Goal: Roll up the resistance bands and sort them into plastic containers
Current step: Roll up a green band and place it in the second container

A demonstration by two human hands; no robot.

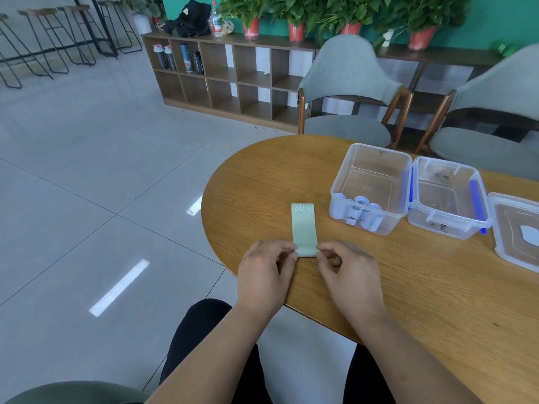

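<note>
A pale green resistance band (304,225) marked "30 LB" lies flat on the wooden table (408,287), its near end curled into a small roll. My left hand (264,272) pinches the left side of that roll. From the other side, my right hand (348,272) pinches the roll's right end. To the right stands a clear plastic container (372,170) holding several rolled pale blue bands (360,212). Beside it a second clear container (446,196) with blue clips holds no bands.
A clear lid (516,231) lies at the table's right edge. Two grey chairs (350,91) stand behind the table, with a low wooden shelf (221,74) and potted plants beyond. Grey tiled floor lies to the left. My dark-trousered legs are below the table edge.
</note>
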